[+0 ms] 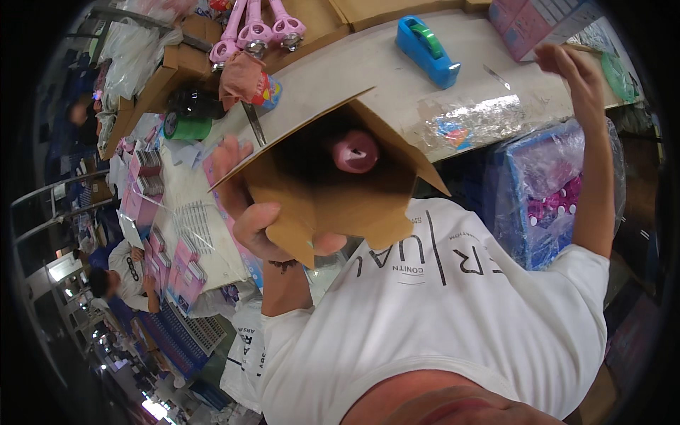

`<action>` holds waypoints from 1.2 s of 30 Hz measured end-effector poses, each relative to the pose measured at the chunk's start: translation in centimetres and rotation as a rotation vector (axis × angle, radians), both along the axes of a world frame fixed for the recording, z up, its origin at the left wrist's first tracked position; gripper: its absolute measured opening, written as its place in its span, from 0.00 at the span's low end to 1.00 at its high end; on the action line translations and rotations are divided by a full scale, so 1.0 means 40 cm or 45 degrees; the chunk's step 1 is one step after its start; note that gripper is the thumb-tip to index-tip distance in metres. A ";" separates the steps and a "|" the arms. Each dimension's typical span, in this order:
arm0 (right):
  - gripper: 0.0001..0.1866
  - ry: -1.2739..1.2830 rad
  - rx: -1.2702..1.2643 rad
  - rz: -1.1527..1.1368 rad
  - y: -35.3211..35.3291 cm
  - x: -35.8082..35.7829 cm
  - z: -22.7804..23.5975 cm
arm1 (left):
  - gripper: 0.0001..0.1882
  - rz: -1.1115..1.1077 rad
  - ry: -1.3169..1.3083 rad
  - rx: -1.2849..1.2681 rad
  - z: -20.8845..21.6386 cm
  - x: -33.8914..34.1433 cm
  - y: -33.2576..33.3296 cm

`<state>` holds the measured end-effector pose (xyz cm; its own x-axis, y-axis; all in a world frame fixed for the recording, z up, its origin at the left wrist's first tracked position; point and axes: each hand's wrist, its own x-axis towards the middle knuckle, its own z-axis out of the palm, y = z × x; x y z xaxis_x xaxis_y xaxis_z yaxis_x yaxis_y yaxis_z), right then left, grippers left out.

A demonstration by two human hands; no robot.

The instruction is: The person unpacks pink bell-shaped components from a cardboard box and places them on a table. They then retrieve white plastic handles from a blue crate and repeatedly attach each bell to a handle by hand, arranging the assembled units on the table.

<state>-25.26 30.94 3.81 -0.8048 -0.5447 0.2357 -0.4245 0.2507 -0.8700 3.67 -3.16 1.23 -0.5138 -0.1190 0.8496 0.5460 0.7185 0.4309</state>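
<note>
Carton sits just to the right of the left hand, against its fingers, its open mouth facing up; a pink object stands inside, beyond and to the right of that hand. The carton is plain brown cardboard, stiff and square-sided, its flaps splayed outward; the pink object is smooth, faintly glossy and round-ended, with the rest of it lost in shadow. Beyond the left hand lie pink handles with shiny knobs and a crumpled, dull pink cloth. To the left of the right hand, on the pale counter, stands a hard blue tape dispenser; nearer the body than that hand, a blue crate wrapped in crinkled clear film holds magenta pieces. The left hand is partly closed, gripping the carton by its side and near edge. The right hand hangs loosely open, fingers slightly bent, nothing visible in it; whether it touches the pink printed box beside it, I cannot tell.
</note>
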 end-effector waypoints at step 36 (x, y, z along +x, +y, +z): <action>0.31 -0.891 -0.145 -0.585 0.793 0.215 -0.561 | 0.37 0.368 -0.327 -0.258 0.030 -0.195 0.290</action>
